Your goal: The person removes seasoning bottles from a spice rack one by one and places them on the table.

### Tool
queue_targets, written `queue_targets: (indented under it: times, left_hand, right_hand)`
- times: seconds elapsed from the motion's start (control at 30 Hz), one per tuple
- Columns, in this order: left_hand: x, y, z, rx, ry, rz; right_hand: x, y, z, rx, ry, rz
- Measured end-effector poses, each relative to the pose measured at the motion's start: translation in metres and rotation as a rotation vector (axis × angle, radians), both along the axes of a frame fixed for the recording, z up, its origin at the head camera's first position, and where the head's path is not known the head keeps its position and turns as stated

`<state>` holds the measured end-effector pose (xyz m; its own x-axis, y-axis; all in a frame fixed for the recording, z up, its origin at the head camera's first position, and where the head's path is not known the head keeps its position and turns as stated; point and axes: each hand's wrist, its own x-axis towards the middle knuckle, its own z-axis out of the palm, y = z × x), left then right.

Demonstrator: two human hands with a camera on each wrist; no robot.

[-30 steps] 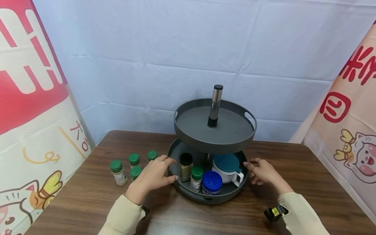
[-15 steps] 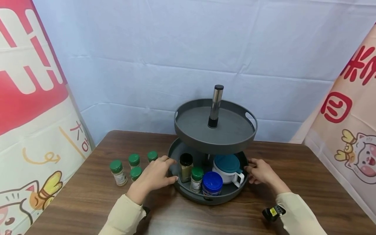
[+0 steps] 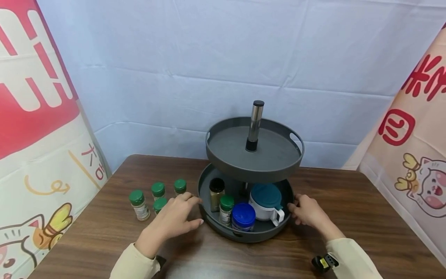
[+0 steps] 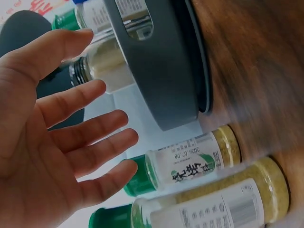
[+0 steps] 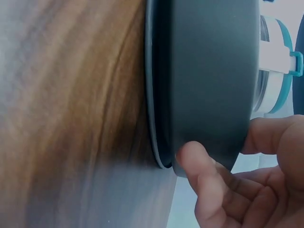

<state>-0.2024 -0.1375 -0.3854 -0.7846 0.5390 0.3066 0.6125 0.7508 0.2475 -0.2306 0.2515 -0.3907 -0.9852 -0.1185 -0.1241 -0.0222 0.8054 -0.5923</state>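
A dark grey two-tier turntable [image 3: 258, 235] stands on the wooden table. My right hand [image 3: 310, 213] grips the lower tray's right rim; in the right wrist view, its thumb is at the rim and a curled finger [image 5: 194, 161] presses the outer wall. Beside the left rim, my left hand [image 3: 170, 219] holds nothing, its fingers spread loosely in the left wrist view. The lower tray carries a black-capped spice jar [image 3: 216, 195], a green-capped spice jar [image 3: 225, 209], a blue-lidded jar [image 3: 243, 217] and a white handled pot [image 3: 263, 211] with a teal lid.
Several green-capped spice jars [image 3: 139, 205] stand left of the turntable, some close behind my left hand. The upper tray [image 3: 230, 147] overhangs the lower one around a steel post [image 3: 256, 120]. A pale cloth [image 3: 167, 97] hangs behind the table.
The lower tray has turned: its front jars have shifted left and the pot's handle has swung toward the front. My left hand has drawn back slightly left from the rim.
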Motion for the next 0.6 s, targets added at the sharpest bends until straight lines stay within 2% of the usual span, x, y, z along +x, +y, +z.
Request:
queue_targets:
  times: [0.3,0.6]
  left_hand:
    - [0.013,-0.008,-0.001,-0.015,0.039,-0.042]
    - [0.017,-0.008,0.001,-0.029,0.037,-0.061]
  right_hand:
    - [0.014,-0.011,0.001,0.082,0.017,0.001]
    - [0.021,-0.016,0.004,0.11,-0.006,-0.026]
